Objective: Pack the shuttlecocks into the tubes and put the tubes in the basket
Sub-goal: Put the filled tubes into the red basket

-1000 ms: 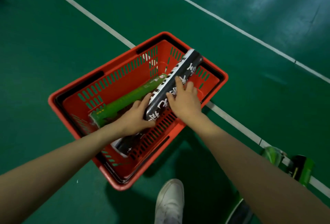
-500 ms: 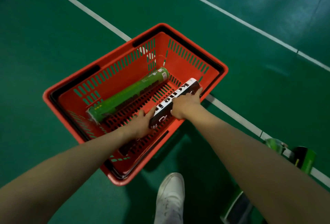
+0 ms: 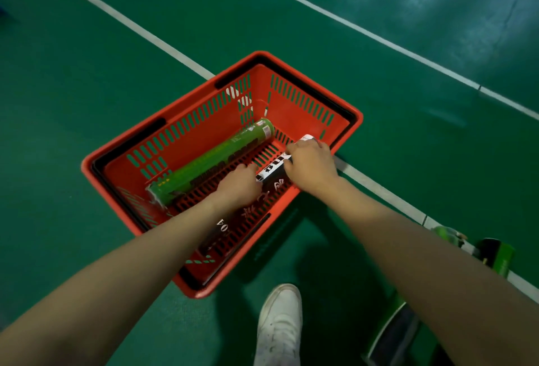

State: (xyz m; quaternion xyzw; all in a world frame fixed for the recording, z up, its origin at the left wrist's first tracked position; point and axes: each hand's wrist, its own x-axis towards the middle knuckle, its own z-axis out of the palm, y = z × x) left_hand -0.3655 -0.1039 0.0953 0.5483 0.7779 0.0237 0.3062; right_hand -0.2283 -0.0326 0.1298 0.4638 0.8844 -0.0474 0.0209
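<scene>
A red basket [image 3: 294, 120] stands on the green court floor [image 3: 116, 59], over one of the white lines [image 3: 145, 33], and both tubes lie on its slotted bottom. The green tube [image 3: 215, 158] rests flat along the far left side, its capped end toward the basket's far corner, and no hand touches it. The black tube [image 3: 271, 171], printed with white lettering, lies beside it along the near right wall with a strip of basket floor between the two; its nearer part shows only through the slots of the wall. Both hands are down inside the basket on this black tube. The right hand [image 3: 310, 166] grips it close to the far end, fingers curled over the top and the white end cap just showing past the knuckles. The left hand [image 3: 239, 183] sits on the tube's middle, fingers bent down over it on the side facing the green tube; how tightly it holds cannot be made out. Near the basket's closest corner a white shoe [image 3: 280, 322] stands on the floor, and a green and black cylinder [image 3: 495, 255] lies on the line to the right, partly blurred
</scene>
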